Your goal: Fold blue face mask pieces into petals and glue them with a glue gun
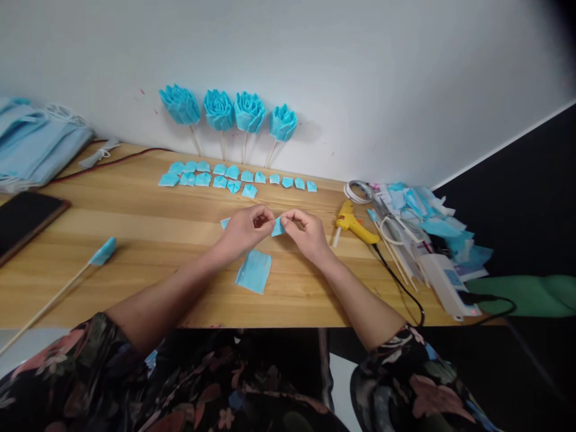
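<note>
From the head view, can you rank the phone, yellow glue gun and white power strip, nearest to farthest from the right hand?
From the right hand:
1. Yellow glue gun, just to its right.
2. White power strip, farther right, near the front of the table.
3. Phone, at the far left.

A small blue piece [278,227] is partly hidden; left hand [249,229] and right hand [308,234] pinch it.

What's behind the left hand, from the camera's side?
A light-blue fabric corner pokes out past the bare left hand, with brown wooden tabletop around it. The hand covers the rest, so that piece's full shape can't be told.
</note>
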{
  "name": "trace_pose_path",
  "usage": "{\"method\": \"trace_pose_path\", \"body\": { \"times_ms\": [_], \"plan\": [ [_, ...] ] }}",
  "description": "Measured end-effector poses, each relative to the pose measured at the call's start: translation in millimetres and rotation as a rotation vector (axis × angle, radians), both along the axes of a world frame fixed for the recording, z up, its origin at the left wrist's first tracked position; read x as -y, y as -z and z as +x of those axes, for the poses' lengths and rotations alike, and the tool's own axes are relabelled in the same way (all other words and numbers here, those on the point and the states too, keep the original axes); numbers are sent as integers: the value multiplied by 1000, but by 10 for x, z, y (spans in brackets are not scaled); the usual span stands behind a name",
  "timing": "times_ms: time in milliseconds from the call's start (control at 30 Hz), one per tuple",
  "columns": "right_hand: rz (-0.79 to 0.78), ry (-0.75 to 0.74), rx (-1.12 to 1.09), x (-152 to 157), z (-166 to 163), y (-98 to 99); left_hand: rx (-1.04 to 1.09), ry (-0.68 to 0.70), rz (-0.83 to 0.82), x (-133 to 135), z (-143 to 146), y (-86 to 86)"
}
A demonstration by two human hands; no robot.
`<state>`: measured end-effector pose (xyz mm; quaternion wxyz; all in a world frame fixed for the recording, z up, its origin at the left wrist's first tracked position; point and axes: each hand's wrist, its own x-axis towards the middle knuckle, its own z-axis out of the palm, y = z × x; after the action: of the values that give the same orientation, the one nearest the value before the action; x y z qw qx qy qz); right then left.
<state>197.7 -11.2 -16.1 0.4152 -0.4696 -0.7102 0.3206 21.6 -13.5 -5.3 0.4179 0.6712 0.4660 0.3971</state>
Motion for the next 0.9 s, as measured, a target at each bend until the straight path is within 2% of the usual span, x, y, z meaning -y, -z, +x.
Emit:
{"method": "trace_pose_path", "body": {
  "times_ms": [200, 467, 767, 900],
  "plan": [
    [28, 2, 52, 18, -17, -20, -38, 22, 18, 14, 24, -10],
    [-123, -29, -160, -6, -6, 15, 68, -62, 40, -19, -1, 24],
    [-105, -23, -92, -14, -20, 50, 84, -35, -8, -14, 8, -13],
    [-80, -29, -14, 12, -32, 10, 20, -20, -33, -8, 9, -23]
  ]
}}
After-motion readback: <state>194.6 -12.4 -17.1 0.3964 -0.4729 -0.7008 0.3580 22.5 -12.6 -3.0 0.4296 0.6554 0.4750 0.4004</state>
